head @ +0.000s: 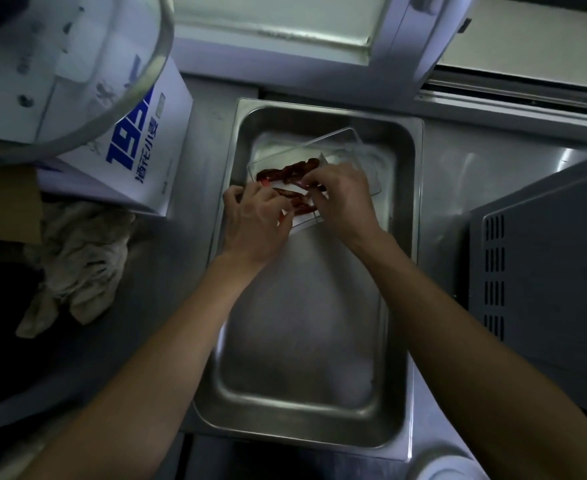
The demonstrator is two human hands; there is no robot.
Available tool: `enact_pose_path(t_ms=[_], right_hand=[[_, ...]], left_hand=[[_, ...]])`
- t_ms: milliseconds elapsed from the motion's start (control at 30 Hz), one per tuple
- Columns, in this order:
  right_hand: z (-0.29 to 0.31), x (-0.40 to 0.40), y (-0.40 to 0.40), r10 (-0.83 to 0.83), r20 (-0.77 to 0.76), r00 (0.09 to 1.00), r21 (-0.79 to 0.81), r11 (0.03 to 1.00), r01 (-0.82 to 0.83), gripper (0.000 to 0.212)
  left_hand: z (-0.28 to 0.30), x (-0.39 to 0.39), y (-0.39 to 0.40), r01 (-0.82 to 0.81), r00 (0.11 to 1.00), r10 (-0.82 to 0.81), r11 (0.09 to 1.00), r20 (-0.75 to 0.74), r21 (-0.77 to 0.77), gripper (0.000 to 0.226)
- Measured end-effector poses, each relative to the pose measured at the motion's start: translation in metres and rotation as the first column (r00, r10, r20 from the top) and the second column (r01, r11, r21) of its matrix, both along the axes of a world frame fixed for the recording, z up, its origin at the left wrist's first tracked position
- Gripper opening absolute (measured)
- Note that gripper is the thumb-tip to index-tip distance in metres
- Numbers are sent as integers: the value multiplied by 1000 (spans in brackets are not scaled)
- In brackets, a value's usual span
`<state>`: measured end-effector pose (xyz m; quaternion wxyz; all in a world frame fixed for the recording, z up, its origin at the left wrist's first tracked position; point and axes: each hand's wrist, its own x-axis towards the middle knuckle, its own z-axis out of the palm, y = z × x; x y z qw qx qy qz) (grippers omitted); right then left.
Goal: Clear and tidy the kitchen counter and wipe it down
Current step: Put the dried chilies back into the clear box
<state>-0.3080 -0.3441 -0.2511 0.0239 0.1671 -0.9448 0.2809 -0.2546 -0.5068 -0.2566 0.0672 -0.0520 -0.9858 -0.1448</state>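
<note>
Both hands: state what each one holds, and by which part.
Left hand grips the clear container's near-left edge. Right hand pinches dried red chillies inside it; exact hold point unclear.

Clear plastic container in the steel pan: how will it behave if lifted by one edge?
The clear plastic container looks thin-walled, so probably light and somewhat flexible. It holds only a few dried red chilies, which may slide toward the low side. It already sits tilted in the steel pan, so it could skate on the smooth metal.
</note>
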Motion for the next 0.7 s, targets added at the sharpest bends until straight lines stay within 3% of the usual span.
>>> enact_pose_path(t_ms=[133,367,533,700], right_hand=[[2,7,-7,14,20,1000,22,1000,-14,18],[11,36,5,-31,-17,999,-1,1000,31,16],[28,70,15,-45,20,999,-11,999,45,21],[49,110,31,-82,80,993,-9,996,83,26]], left_hand=[[4,1,-10,28,999,-31,998,43,52,9],[22,10,-18,32,989,-41,997,141,64,37],[37,28,-16,40,990,-42,999,135,13,18],[61,65,-1,42,984,-53,997,173,67,21]])
